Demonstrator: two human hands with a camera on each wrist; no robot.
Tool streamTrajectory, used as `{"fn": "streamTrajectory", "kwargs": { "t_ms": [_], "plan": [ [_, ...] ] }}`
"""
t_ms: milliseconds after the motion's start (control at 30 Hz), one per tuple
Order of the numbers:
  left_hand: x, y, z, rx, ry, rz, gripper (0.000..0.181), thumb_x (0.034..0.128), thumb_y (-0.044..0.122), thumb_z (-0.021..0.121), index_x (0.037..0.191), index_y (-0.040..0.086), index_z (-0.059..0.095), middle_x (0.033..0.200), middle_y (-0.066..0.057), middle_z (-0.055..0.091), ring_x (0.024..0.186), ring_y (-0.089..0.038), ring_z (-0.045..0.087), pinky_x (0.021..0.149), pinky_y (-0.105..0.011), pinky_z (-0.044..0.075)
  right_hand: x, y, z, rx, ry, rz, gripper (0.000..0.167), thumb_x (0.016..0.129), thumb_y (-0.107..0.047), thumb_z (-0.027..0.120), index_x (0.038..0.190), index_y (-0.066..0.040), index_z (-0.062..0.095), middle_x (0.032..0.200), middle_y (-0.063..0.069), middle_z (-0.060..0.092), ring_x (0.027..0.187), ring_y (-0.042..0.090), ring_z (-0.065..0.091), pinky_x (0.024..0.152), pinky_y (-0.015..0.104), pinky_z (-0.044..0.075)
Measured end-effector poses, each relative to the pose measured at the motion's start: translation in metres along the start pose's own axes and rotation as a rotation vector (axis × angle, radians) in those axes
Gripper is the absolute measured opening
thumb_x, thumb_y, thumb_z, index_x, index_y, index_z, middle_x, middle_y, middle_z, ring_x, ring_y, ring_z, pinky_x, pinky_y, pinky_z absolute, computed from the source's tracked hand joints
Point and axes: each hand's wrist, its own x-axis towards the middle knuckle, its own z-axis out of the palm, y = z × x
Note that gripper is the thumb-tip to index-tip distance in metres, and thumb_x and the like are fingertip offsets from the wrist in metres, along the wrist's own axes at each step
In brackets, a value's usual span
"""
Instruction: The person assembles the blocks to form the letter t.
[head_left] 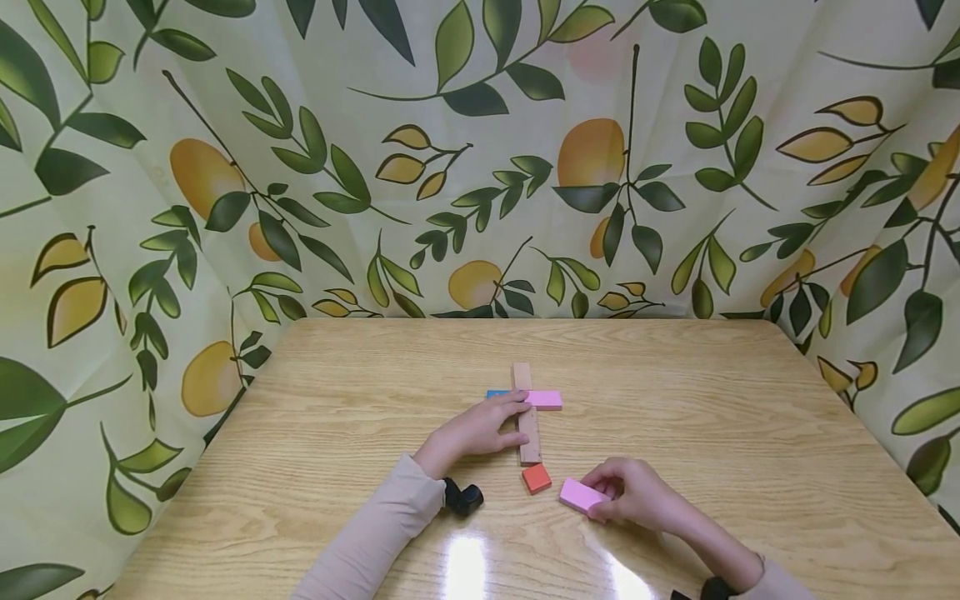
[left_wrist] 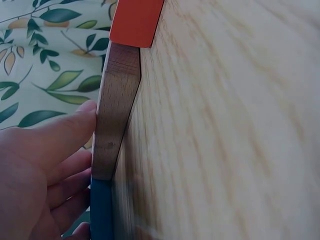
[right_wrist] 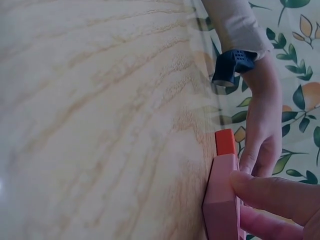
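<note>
Flat blocks form a cross on the table: a plain wooden block [head_left: 522, 374] at the far end, a blue block [head_left: 495, 393] to the left, a pink block [head_left: 546, 401] to the right, and another plain wooden block [head_left: 529, 442] nearer. My left hand [head_left: 476, 429] rests over the cross, its fingers partly covering the blue block and its thumb against the nearer wooden block. A small red block [head_left: 536, 478] lies just below that one. To its right, my right hand [head_left: 637, 496] pinches a second pink block [right_wrist: 222, 195] between thumb and fingers, low at the table surface.
The wood-grain table [head_left: 360, 367] is bordered by a leaf-and-fruit patterned cloth [head_left: 337, 208] at the back and sides. A black wrist camera [head_left: 463, 497] sits under the left wrist, close to the tabletop. Bright reflections show near the front.
</note>
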Motion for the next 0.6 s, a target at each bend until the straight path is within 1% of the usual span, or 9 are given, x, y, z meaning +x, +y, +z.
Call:
{"fn": "streamTrajectory", "kwargs": {
  "t_ms": [367, 600],
  "plan": [
    [0.0001, -0.0004, 0.0003, 0.0, 0.012, 0.009, 0.055, 0.0945, 0.032, 0.061, 0.139, 0.002, 0.049, 0.155, -0.012, 0.039, 0.146, -0.027, 0.036, 0.121, -0.04, 0.031, 0.0022, -0.0004, -0.0029, -0.021, -0.02, -0.033, 0.029, 0.071, -0.012, 0.081, 0.096, 0.0, 0.073, 0.08, 0.001, 0.066, 0.069, -0.005, 0.047, 0.059, 0.014, 0.043],
    [-0.0002, 0.0, -0.0006, 0.006, -0.002, 0.004, 0.055, 0.0948, 0.032, 0.06, 0.14, 0.004, 0.049, 0.155, -0.011, 0.038, 0.146, -0.027, 0.035, 0.122, -0.039, 0.03, 0.004, 0.0018, -0.0041, -0.022, -0.039, -0.046, 0.03, 0.072, -0.011, 0.081, 0.098, 0.001, 0.073, 0.081, 0.002, 0.066, 0.069, -0.005, 0.047, 0.059, 0.014, 0.041]
  ]
}}
